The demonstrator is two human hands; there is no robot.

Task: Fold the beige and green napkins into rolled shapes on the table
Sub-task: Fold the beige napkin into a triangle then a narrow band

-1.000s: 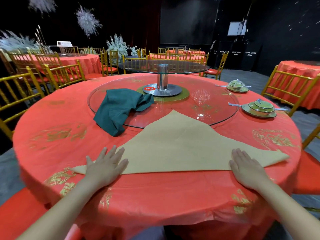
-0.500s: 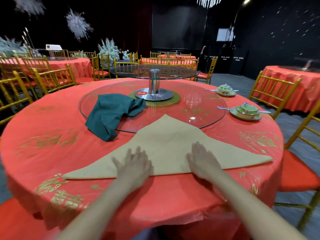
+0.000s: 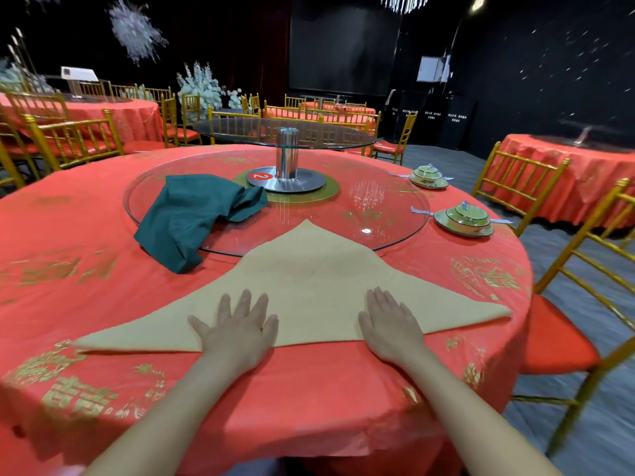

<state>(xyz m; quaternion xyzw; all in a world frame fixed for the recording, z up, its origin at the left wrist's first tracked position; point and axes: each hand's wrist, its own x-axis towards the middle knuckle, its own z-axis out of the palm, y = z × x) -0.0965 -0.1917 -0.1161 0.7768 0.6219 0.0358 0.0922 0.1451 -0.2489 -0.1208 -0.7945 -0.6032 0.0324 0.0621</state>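
The beige napkin point(image 3: 311, 283) lies flat on the red table point(image 3: 309, 400), folded into a wide triangle with its long edge toward me and its tip on the glass turntable. My left hand point(image 3: 238, 329) presses flat on the near edge left of centre, fingers spread. My right hand point(image 3: 390, 326) lies flat on the same edge right of centre, fingers straight. The green napkin point(image 3: 192, 218) sits crumpled, half on the turntable, half on the tablecloth, to the far left of both hands.
A glass turntable point(image 3: 385, 214) with a steel post point(image 3: 287, 158) fills the table's middle. Two green covered bowl settings point(image 3: 464, 219) stand at the right rim. A gold chair with red seat point(image 3: 563, 338) is close on the right. More tables and chairs stand behind.
My hands slid inward along the napkin's near edge from its outer corners toward the centre, then spread slightly apart again. The napkins have not changed shape.
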